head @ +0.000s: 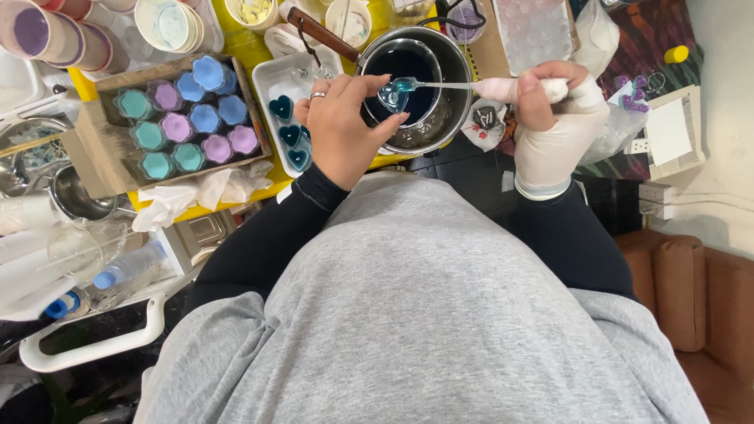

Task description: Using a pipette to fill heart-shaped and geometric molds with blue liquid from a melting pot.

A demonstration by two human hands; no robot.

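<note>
Small clear heart-shaped mould (390, 96) pinched in the bare left hand (343, 129), held right over the round steel pot of dark liquid (414, 86). Ring on one finger, fingers curled narrow around the mould's edge. Teal-tipped clear dropper (440, 84) lying level across the pot's mouth, tip touching the mould, teal bead at its end. Bulb end gripped tight in the right hand (550, 118), wrapped in a thin whitish glove, thumb pressed on top, just right of the pot.

Brown wooden handle (322, 35) running up and left from the pot's rim. Left of the pot, touching close: white rectangular tray (271, 82) with dark teal heart pieces (281, 106) lined along it. Further left of the pot, shallow cardboard box (106, 82) packed with flower-shaped cups in teal, blue and lilac (192, 118). Crumpled white tissue (204, 192) just below that box. Above and right of the pot, clear plastic moulded sheet (534, 31). Yellow tabletop (236, 43) under it all. Well left of the pot, small steel bowl (75, 196) and a clear bottle with blue cap (126, 271).
</note>
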